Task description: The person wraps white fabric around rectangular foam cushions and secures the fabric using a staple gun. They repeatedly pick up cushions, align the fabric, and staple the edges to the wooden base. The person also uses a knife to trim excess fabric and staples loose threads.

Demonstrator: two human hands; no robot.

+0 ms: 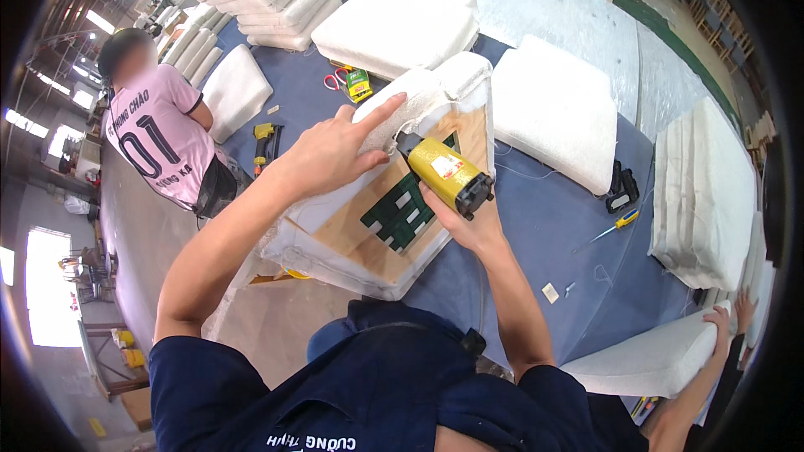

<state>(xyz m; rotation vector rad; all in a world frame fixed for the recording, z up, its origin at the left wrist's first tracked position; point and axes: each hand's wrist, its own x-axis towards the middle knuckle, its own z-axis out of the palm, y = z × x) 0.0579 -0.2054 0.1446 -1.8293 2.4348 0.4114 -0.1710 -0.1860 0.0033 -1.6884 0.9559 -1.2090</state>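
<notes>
A seat cushion (331, 233) is tipped up in front of me, its wooden frame and green woven webbing (387, 222) facing me and white fabric folded around the edges. My left hand (331, 151) lies on the white fabric at its upper edge, index finger and thumb stretched apart. In my right hand (466, 222) is a yellow staple gun (444, 169). The gun's nose meets the fabric edge near my left fingertips; the exact contact is hidden. My right fingers are mostly hidden behind the gun's body.
White cushions lie at the back (398, 25) and right (557, 109), with stacks beyond. Around the blue table (536, 243) are another staple gun (266, 144), scissors (337, 79), and a screwdriver (615, 224). A person in pink (159, 134) stands left; another's hands hold a cushion (657, 358) at lower right.
</notes>
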